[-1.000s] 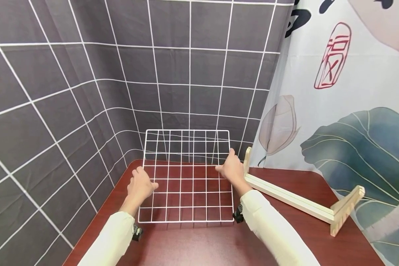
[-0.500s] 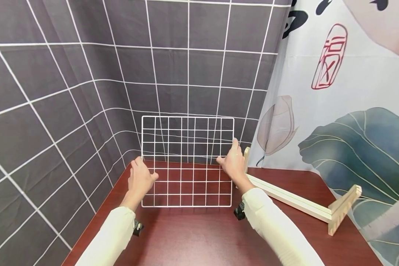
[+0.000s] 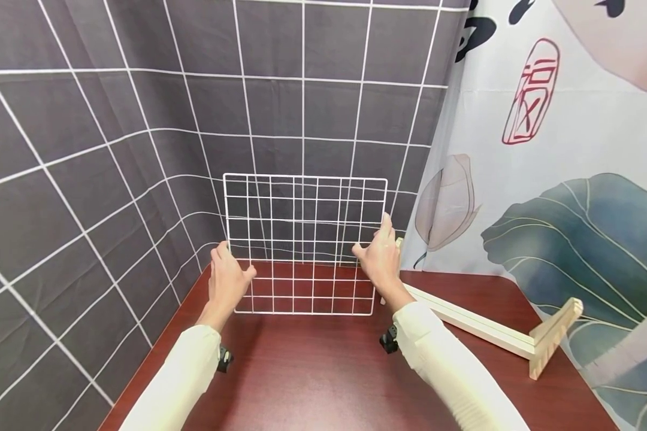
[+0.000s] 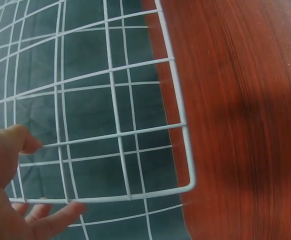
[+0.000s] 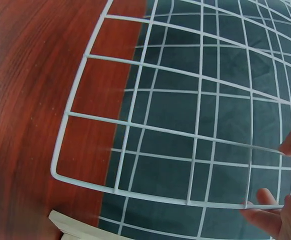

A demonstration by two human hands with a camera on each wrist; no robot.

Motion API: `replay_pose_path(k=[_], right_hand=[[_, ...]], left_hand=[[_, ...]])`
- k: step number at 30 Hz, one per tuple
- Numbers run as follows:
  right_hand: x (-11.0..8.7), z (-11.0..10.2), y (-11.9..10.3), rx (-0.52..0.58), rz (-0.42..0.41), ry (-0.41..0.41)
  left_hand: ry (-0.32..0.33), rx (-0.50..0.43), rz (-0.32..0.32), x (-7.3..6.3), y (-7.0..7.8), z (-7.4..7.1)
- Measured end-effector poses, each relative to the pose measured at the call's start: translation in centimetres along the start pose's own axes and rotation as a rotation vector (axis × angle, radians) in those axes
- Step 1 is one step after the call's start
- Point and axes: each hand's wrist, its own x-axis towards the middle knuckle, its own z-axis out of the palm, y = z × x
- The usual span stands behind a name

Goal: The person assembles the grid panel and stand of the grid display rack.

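- White rectangular wire grid panel (image 3: pixel 314 241) is held over the red-brown wooden table (image 3: pixel 313 371).
- Left hand (image 3: pixel 227 281) and right hand (image 3: pixel 381 256) grip its opposite side edges.
- Equal hand heights should keep it level.

The wire grid (image 3: pixel 314 241) is over the tabletop (image 3: pixel 313 365), between the left hand (image 3: pixel 226 278) at its left edge and the right hand (image 3: pixel 380 254) at its right. Behind hangs one curtain (image 3: pixel 329 108). Rightward, the footed bar (image 3: pixel 474 320) rests on the tabletop, before another curtain (image 3: pixel 496 197).
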Motion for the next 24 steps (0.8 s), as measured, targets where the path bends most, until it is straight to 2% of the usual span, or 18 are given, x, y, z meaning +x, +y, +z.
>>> replay_pose_path(k=[14,18,24], right_hand=[[0.1,-0.4,-0.7,0.032,-0.020,0.102],[0.1,-0.5,-0.8,0.044,-0.032,0.126],[0.2,-0.7,-0.9,0.062,-0.019,0.127]], left_hand=[[0.102,-0.080,0.055,0.9,0.5,0.7],[0.085,-0.104,0.031,1.0,0.9,0.8],[0.027,-0.131,-0.004,1.2,1.3,0.9]])
